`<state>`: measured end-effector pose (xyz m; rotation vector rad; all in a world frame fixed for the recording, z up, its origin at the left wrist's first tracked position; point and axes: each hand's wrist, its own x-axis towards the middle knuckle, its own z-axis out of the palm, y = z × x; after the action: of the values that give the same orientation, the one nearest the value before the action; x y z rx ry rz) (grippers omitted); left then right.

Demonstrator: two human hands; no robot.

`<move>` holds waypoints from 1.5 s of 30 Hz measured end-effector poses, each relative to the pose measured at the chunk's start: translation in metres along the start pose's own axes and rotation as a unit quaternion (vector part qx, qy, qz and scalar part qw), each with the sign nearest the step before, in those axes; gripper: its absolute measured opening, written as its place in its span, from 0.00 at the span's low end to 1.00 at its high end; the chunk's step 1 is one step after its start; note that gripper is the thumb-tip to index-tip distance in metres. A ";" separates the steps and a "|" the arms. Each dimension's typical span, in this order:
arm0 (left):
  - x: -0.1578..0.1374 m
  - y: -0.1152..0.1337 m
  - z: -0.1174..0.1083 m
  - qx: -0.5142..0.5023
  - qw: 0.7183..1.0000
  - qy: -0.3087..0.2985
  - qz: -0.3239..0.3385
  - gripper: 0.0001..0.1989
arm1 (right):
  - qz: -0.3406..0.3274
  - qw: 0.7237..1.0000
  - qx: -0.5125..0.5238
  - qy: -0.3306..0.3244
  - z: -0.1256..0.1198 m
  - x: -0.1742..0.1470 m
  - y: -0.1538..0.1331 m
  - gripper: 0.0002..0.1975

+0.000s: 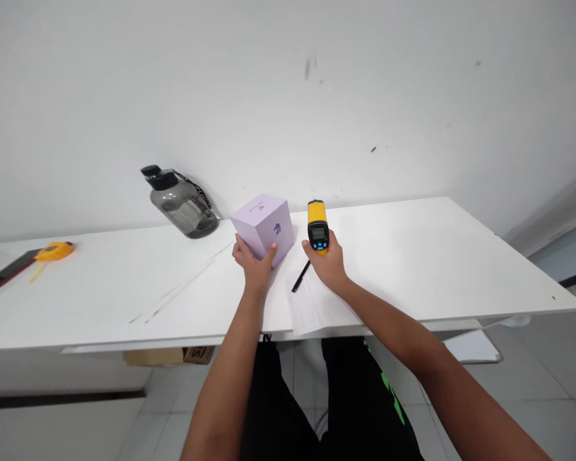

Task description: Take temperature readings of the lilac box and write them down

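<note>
The left hand (258,270) has its fingers braced on the lower near corner of the purple box (269,224), thumb on one face and the rest on another. The box is on or just above the surface (403,262); its base contact cannot be made out. Just right of the box, the right hand (333,264) grips the yellow handheld meter (317,218), its display facing the person. Nearer the person than the box lie the paper (312,308) and the black pen (301,276); left of it stands the bottle (186,206). The box could slip or swivel, I judge, since only one corner is pinched. A low sweep of the right hand might roll the pen or drag the paper, and pushing the box leftward could knock the bottle.
</note>
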<state>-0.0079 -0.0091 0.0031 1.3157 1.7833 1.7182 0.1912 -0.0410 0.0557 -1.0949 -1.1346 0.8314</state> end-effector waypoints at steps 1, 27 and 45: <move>0.001 -0.001 0.000 0.004 1.000 0.007 0.005 0.61 | 0.000 1.000 0.000 0.001 0.000 0.000 0.000 0.22; -0.001 0.011 -0.003 -0.091 0.995 -0.034 0.020 0.29 | 0.001 1.000 -0.013 -0.016 -0.003 -0.002 -0.004 0.21; -0.001 0.009 -0.002 -0.096 0.994 -0.036 0.022 0.32 | -0.001 0.999 -0.024 -0.035 -0.003 -0.004 -0.004 0.21</move>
<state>-0.0055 -0.0121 0.0115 1.3264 1.5170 1.7915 0.1926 -0.0466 0.0583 -1.1120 -1.2185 0.8503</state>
